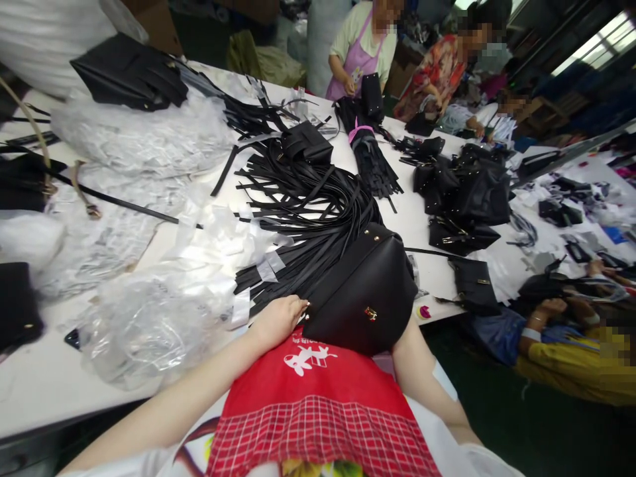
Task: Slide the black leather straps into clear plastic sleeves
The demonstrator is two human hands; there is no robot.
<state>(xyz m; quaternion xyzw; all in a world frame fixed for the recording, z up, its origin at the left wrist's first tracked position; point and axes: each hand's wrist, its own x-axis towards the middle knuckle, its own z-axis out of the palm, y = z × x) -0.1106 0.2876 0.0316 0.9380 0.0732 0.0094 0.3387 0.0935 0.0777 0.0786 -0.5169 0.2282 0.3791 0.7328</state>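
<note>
A black leather handbag [355, 291] with a small gold emblem and metal studs lies tilted on its side at the table edge, against my red apron [318, 371]. At its lower left corner, beside the studs, the curled fingers of my left hand [279, 320] grip the edge. My right forearm [427, 377] reaches up behind the bag's right side; that hand and its fingers are hidden by the bag. Just beyond it, a large bundle of black straps [318, 212] fans out over the white table [44, 391].
Clear plastic bags [149, 331] and white wrapping scraps [218, 252] cover the left side. More black bags [462, 185] are piled at right. Strips tied with a pink band [365, 146] lie farther back. A co-worker in a purple apron [365, 50] stands across; others work at right.
</note>
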